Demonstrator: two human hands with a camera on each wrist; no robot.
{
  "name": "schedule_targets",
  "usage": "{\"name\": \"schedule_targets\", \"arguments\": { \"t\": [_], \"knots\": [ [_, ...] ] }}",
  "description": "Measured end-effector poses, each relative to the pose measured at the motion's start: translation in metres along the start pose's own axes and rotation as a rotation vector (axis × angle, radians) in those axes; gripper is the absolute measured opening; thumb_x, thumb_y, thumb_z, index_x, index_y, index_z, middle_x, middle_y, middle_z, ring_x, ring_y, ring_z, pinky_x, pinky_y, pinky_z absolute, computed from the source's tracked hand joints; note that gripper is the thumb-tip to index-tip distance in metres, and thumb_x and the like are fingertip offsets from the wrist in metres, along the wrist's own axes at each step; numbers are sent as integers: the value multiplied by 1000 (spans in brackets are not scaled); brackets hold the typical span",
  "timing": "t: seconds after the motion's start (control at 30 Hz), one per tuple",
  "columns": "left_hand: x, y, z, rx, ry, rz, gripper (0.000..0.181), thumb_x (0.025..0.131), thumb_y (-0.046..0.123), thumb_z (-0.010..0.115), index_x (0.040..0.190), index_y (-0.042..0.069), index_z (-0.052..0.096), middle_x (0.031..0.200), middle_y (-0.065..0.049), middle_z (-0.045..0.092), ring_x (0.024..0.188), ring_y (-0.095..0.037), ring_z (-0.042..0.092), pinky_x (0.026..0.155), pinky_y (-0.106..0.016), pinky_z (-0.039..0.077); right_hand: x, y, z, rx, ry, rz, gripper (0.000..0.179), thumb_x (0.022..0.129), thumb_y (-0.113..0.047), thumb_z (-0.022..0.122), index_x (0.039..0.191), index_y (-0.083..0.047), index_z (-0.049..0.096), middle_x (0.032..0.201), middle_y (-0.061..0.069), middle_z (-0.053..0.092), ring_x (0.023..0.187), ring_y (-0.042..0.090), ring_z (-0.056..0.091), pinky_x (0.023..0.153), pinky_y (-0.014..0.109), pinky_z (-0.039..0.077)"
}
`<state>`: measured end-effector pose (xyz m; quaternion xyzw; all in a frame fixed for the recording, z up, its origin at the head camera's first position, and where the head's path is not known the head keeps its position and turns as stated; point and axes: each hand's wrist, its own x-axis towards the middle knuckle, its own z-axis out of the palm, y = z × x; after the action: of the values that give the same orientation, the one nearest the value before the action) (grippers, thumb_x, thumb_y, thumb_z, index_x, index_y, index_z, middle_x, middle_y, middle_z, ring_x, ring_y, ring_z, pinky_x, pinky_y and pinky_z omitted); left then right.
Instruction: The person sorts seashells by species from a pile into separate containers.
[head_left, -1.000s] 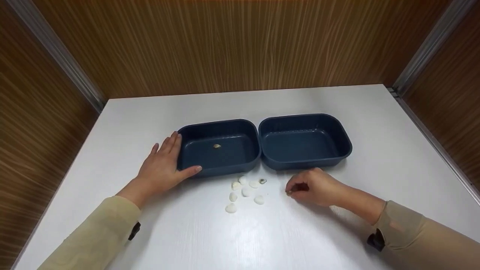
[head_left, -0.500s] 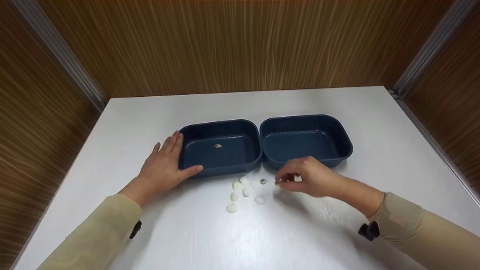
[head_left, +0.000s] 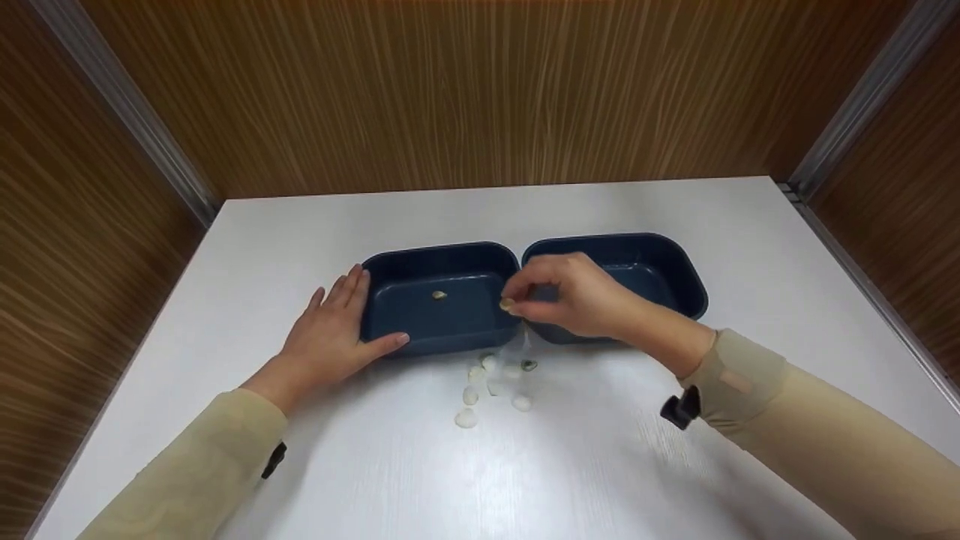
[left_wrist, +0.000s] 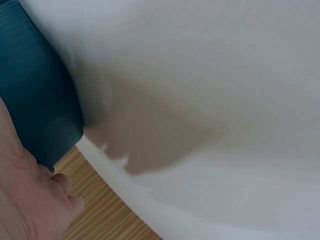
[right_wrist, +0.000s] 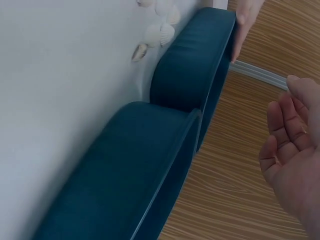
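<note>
Two dark blue rectangular bins stand side by side. Against the outer wall of the left bin (head_left: 442,346) lies my left hand (head_left: 324,341), fingers straight and thumb along the front rim. A small brownish seashell (head_left: 439,295) sits on that bin's floor. My right hand (head_left: 581,296) pinches another small brownish seashell (head_left: 507,304) between thumb and fingertips, raised over the side where the bins meet. The right bin (head_left: 686,281) is partly covered by this hand. In the right wrist view, the right hand (right_wrist: 295,145) appears with curled fingers, the held shell hidden there.
In front of the bins, several white seashells (head_left: 466,418) lie loosely grouped on the white table (head_left: 375,465). Close to the bins lies a darker-marked shell (head_left: 529,365). Wood-grain panels (head_left: 480,90) enclose the back and sides.
The right hand has lifted the brownish shell from the table and carried it up and leftward to the inner rims of the bins. The left hand stays in place.
</note>
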<state>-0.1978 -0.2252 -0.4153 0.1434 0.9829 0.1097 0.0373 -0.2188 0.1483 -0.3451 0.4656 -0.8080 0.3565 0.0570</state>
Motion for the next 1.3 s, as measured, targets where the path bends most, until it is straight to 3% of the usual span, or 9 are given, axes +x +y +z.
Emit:
{"name": "schedule_targets", "arguments": {
  "t": [0.27,0.67,0.93,1.3],
  "knots": [
    [0,-2,-1,6,-6,-2,127,91,91,41,168,-3,5,177,-19,3,162,-39,9,128,-59,5,30,12,19,54,32,101,13,96,-10,79,109,-8,81,99,0,77,86,14,67,77,38,56],
    [0,-4,-2,6,-6,-8,129,89,94,38,168,-3,5,177,-19,4,162,-39,9,128,-59,5,53,38,55,125,77,260,11,97,-13,80,106,-7,80,99,2,75,88,14,66,79,29,55],
    [1,-5,-2,12,-3,-8,129,89,95,36,168,-2,5,177,-19,3,162,-39,10,128,-59,5,64,46,68,137,52,315,11,98,-12,79,108,-7,80,102,4,75,93,16,67,86,31,57],
    [2,-4,-2,2,14,8,128,89,93,38,168,-3,8,176,-19,6,162,-39,11,128,-60,6,67,50,76,64,19,348,18,97,-13,80,113,-4,79,105,8,76,98,22,70,89,37,57]
  ]
}}
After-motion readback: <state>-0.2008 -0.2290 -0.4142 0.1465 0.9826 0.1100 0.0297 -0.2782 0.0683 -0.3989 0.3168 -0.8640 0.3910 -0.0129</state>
